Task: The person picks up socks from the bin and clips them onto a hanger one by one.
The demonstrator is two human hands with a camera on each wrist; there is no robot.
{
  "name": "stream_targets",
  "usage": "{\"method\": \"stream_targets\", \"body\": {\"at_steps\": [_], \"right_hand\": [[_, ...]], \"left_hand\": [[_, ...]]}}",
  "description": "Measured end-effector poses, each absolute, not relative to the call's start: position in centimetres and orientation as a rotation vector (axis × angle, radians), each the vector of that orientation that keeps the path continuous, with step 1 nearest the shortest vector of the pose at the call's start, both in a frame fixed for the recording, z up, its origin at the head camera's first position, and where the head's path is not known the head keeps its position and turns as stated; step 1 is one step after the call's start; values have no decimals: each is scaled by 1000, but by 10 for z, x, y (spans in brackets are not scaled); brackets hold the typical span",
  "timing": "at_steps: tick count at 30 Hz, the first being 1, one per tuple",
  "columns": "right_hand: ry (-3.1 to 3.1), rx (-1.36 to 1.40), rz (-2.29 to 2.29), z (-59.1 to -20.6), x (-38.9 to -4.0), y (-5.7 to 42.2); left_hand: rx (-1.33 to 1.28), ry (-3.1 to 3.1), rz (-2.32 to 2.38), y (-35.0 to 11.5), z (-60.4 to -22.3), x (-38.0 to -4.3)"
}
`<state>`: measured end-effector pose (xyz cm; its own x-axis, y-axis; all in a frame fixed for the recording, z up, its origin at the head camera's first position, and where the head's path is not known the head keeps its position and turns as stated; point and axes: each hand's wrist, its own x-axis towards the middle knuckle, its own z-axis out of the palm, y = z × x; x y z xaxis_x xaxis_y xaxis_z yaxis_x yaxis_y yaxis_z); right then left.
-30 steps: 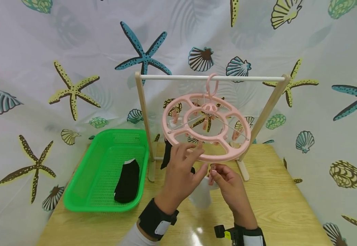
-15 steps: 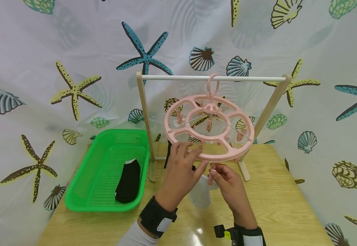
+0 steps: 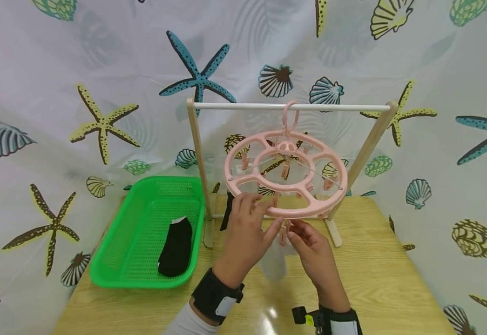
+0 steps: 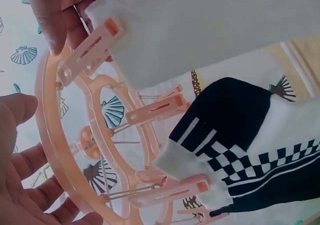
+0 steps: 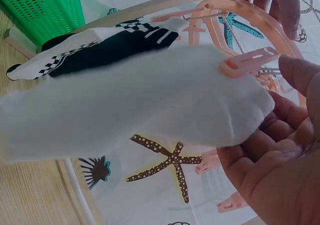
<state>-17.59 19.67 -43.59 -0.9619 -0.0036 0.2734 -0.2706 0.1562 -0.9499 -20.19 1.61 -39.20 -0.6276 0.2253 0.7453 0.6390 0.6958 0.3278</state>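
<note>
A pink round clip hanger (image 3: 287, 214) hangs by its hook from a rack's white bar. My left hand (image 3: 245, 232) holds its near rim, fingers over the top and thumb below. A peg (image 5: 247, 62) on that rim bites the cuff of a plain white sock (image 5: 135, 102), which dangles under the ring. My right hand (image 3: 314, 246) is beside this peg, thumb near its end and fingers behind the sock's edge, no longer squeezing it. Close by, a black-and-white checkered sock (image 4: 225, 130) hangs from another peg (image 4: 172, 190).
A green basket (image 3: 101, 260) stands left on the wooden table (image 3: 394, 279), with a black sock (image 3: 175, 246) lying in it. The wooden rack (image 3: 199, 158) stands behind my hands. A curtain (image 3: 113, 56) printed with starfish and shells covers the back.
The right thumb and fingers have let go of the peg, which has swung slightly left with the white sock. Earlier the ring shifted a little right. The left hand stays at the rim.
</note>
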Motion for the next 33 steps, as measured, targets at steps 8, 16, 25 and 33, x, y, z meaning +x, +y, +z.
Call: {"method": "stream_targets", "body": {"at_steps": [8, 16, 25, 33], "right_hand": [[-2210, 180, 1849, -435, -174, 196], [-1965, -110, 1892, -433, -172, 198], [-1756, -224, 1887, -436, -168, 213], [-1588, -265, 1898, -436, -170, 224]], "left_hand": [[-687, -2164, -795, 11, -392, -207], [-728, -2138, -829, 5, -388, -212], [-769, -2135, -837, 1, -384, -218], [-806, -2140, -869, -6, -384, -222]]}}
